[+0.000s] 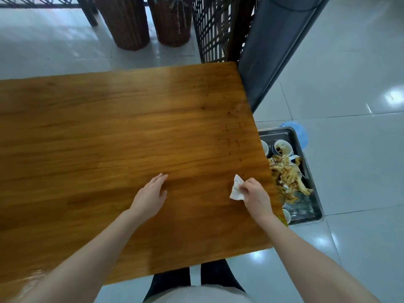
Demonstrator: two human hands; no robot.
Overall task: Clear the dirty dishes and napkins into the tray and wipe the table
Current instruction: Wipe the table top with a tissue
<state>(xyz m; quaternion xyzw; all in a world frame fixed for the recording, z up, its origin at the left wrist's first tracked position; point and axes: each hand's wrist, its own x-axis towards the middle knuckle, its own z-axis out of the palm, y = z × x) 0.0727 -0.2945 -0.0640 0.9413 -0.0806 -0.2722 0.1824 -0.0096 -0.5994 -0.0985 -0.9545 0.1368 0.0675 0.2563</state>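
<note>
The wooden table [109, 132] fills the middle of the head view. My right hand [255, 195] is shut on a white napkin [237, 189] near the table's right edge, the napkin hanging just above the wood. My left hand [150, 195] rests flat on the tabletop with its fingers apart, holding nothing. To the right, below the table's edge, a dark metal tray [314, 193] holds small bowls [283, 147] and a heap of soiled napkins [288, 178].
The tray sits on a blue stool [300, 132] over a glossy tiled floor. A dark grey seat back [277, 47] and a lattice screen [214, 27] stand beyond the far right corner. Two brown wicker planters [124, 22] stand behind the table.
</note>
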